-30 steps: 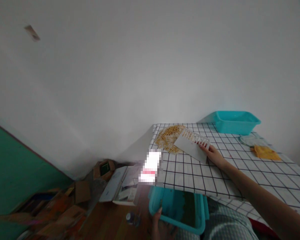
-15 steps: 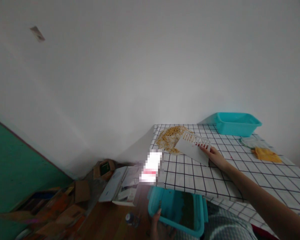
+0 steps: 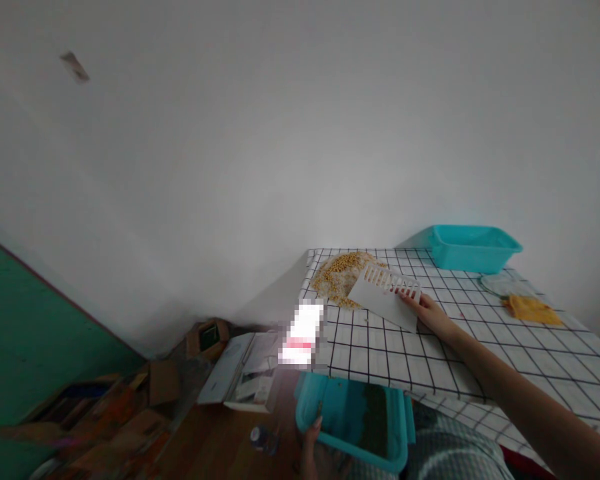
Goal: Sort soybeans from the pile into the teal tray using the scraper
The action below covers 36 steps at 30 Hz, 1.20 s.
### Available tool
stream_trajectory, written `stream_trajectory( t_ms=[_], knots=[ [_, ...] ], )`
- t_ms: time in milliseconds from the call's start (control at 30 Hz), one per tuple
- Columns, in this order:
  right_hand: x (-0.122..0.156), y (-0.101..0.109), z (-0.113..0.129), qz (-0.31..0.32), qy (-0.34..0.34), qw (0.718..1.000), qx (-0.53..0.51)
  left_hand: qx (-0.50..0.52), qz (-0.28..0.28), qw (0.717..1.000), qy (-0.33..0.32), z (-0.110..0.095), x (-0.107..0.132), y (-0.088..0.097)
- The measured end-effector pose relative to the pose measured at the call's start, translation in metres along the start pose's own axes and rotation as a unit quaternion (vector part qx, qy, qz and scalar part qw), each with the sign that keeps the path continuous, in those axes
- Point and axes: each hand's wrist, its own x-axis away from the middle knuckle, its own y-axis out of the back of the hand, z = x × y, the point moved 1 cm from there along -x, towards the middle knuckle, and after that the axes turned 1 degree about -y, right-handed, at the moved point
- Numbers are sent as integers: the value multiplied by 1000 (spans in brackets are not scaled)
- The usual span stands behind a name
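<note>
My right hand (image 3: 433, 315) grips one end of a flat white plastic board (image 3: 386, 300) with a row of slots along its upper edge. The board's left end meets a spread pile of yellow beans or kernels and pale grains (image 3: 343, 280) on the checked tablecloth. Below the table's front edge, my left hand (image 3: 311, 437) is closed on the left rim of a teal plastic basin (image 3: 355, 451). A dark greenish-brown patch covers the right part of that basin's inside; I cannot tell what it is.
Against the wall stands a second teal basin (image 3: 473, 257) on the table. A yellow cloth (image 3: 534, 310) and a clear bag (image 3: 505, 285) lie near it. On the floor at left are cardboard boxes (image 3: 164, 383), an open white box (image 3: 253, 380) and a bottle (image 3: 260, 438). A blurred-out bright patch hides the table's left edge.
The white board and my right hand have shifted very slightly left. My left hand keeps hold of the lower basin.
</note>
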Motion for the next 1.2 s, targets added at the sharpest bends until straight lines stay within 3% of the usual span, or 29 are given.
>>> stream_trajectory(
  t_ms=[300,400,600,1033,1200],
  knots=[
    [3,1,1,-21,-21,1000,-10,-14,48,999,-6,13,-17,12],
    [2,3,-3,-27,-25,999,2,-6,58,998,1,22,-19,10],
    [7,3,4,-9,-32,999,-2,15,127,991,27,37,-17,1],
    [6,6,0,2,-38,999,-18,16,88,996,11,40,-20,0],
    [9,5,4,14,-54,998,-31,14,121,992,16,37,-22,4]
  ],
)
